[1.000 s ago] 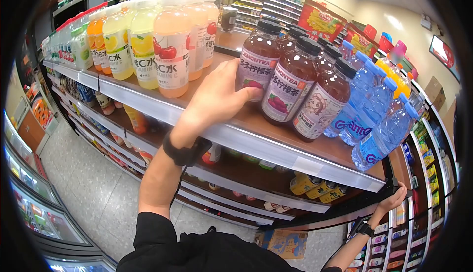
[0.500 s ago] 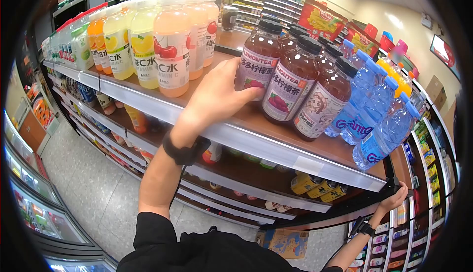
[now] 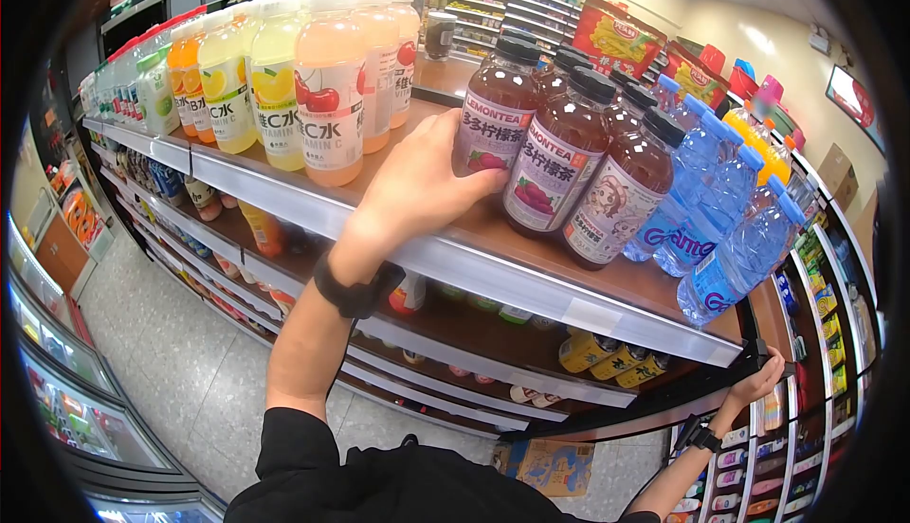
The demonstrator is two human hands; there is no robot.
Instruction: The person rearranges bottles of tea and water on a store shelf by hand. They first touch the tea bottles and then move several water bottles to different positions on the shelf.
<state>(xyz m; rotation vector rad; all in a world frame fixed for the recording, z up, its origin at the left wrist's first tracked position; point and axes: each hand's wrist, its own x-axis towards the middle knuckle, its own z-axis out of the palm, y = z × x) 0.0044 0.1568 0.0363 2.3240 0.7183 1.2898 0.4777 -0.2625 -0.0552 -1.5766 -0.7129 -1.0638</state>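
My left hand (image 3: 417, 187) rests on the top shelf (image 3: 493, 272) with its fingers wrapped around the base of a dark red LEMONTEA bottle (image 3: 493, 111), the leftmost of a group of black-capped tea bottles. My right hand (image 3: 756, 383) is low at the right and grips the dark end of the shelf unit (image 3: 730, 386). Both wrists wear black bands.
Pale orange and yellow vitamin drink bottles (image 3: 327, 78) stand left of my left hand. Blue water bottles (image 3: 720, 210) lean at the shelf's right end. Lower shelves hold cans and bottles (image 3: 607, 357). A chest freezer (image 3: 57, 371) lines the left aisle. A cardboard box (image 3: 545, 466) lies on the floor.
Nothing has visibly changed; both hands keep their grips, and the view shifts only slightly.
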